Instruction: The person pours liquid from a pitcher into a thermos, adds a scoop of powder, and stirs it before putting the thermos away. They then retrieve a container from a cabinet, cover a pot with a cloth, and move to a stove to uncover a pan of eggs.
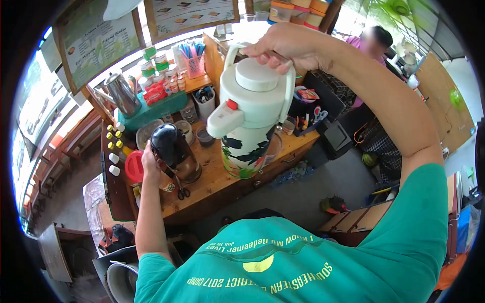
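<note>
My right hand (pixel 285 48) grips the handle of a pale green thermos flask (pixel 250 116) with a leaf pattern, lifted and tilted with its spout toward the left. My left hand (pixel 150 164) holds a black-lidded blender jug (pixel 174 151) that stands on the wooden counter (pixel 222 177), just left of the flask's spout. A pair of scissors (pixel 181 191) lies on the counter in front of the jug.
A red lid (pixel 134 165) and small yellow-capped bottles (pixel 115 144) sit at the left. A metal kettle (pixel 123 93), tins and a pink holder of straws (pixel 194 63) stand behind. Another person (pixel 376 43) sits beyond the counter at the right.
</note>
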Available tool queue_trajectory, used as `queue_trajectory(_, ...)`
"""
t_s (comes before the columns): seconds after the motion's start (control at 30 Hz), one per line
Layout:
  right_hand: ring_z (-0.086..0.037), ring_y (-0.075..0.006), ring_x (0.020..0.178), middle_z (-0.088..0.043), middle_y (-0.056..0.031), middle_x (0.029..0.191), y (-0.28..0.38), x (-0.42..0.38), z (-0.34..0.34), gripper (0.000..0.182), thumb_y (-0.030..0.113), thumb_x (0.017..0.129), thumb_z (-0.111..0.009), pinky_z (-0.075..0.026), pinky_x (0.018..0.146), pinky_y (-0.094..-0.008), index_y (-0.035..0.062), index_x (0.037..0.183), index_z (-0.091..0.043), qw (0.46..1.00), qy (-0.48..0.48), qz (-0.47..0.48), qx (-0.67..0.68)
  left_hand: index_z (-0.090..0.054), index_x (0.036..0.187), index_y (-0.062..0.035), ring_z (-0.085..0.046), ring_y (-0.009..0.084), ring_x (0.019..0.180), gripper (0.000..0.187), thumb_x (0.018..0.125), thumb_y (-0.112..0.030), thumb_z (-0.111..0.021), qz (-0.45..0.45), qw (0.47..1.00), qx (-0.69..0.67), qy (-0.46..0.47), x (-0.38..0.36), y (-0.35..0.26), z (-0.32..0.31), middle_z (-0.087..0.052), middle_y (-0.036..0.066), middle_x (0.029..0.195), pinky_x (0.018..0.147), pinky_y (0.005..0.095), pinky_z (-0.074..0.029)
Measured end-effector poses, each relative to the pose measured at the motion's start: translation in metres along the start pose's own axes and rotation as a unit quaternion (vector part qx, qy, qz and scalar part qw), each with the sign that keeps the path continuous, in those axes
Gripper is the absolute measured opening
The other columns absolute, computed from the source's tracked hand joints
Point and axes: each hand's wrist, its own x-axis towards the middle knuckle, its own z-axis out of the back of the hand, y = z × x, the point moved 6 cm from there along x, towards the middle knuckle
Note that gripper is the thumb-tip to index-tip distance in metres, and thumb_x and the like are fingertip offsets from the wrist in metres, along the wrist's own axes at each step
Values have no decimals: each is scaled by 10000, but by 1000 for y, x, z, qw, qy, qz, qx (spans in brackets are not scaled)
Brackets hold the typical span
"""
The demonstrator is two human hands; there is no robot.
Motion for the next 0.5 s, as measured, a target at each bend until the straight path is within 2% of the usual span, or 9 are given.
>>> queue_trajectory(0.03,-400,-2,515,-493,36,658,0,-10,4,217,194,971,-658,-268,374,-177,7,865,-629,1000,1,11,15,-665,955,-137,-634,115,614,315,1033,-387,-489,16,998,7,52,7,-2,4,-685,-6,766,534,272,-499)
queue_trajectory(0.07,-399,11,530,-493,47,685,-3,-16,10,179,178,988,-630,-271,375,-161,11,926,-626,999,13,15,29,-673,979,-129,-655,124,646,308,1034,-367,-485,23,998,-16,62,15,2,5,-702,3,794,559,278,-521)
queue_trajectory(0.17,-393,13,532,-486,54,705,-8,-48,24,176,190,996,-624,-279,380,-150,18,961,-620,999,11,33,41,-676,1040,-110,-698,145,719,293,1034,-331,-483,36,992,-57,104,30,2,3,-731,18,846,619,289,-570)
queue_trajectory(0.27,-385,20,531,-478,65,714,-18,-78,33,173,201,1001,-620,-282,385,-139,40,939,-604,997,22,36,72,-654,1101,-89,-705,149,795,260,1027,-296,-515,-33,994,-25,99,61,-9,16,-732,19,919,673,292,-584)
queue_trajectory(0.3,-384,23,532,-476,69,710,-24,-87,37,180,206,1002,-621,-285,386,-139,47,920,-597,995,25,36,86,-645,1144,-45,-701,162,825,235,1012,-222,-564,-39,997,-38,63,39,-22,3,-720,47,981,694,285,-585)
queue_trajectory(0.37,-384,28,532,-483,73,705,-35,-105,39,195,209,1002,-620,-285,385,-137,58,883,-585,994,28,30,97,-622,1196,11,-694,176,866,249,984,-121,-610,-88,984,-48,148,78,-25,8,-705,78,1027,758,287,-583)
queue_trajectory(0.4,-411,9,539,-489,38,721,-40,-115,42,151,146,995,-598,-303,376,-147,0,973,-567,993,16,26,110,-590,1246,49,-688,179,897,304,957,-35,-631,-113,988,-21,100,63,-37,0,-692,88,1043,823,287,-572)
queue_trajectory(0.43,-437,-10,545,-495,4,736,-45,-125,44,163,83,987,-577,-322,367,-157,-58,1063,-549,992,4,21,121,-597,1267,50,-674,150,922,351,940,-53,-674,-127,985,44,104,51,-46,-7,-695,83,1056,851,269,-548)
queue_trajectory(0.5,-442,-17,547,-509,2,733,-61,-146,48,144,95,979,-601,-316,381,-172,-45,1003,-578,994,-23,3,111,-619,1269,48,-661,120,907,385,925,-97,-718,-240,949,177,100,37,-61,-22,-701,95,1071,839,244,-532)
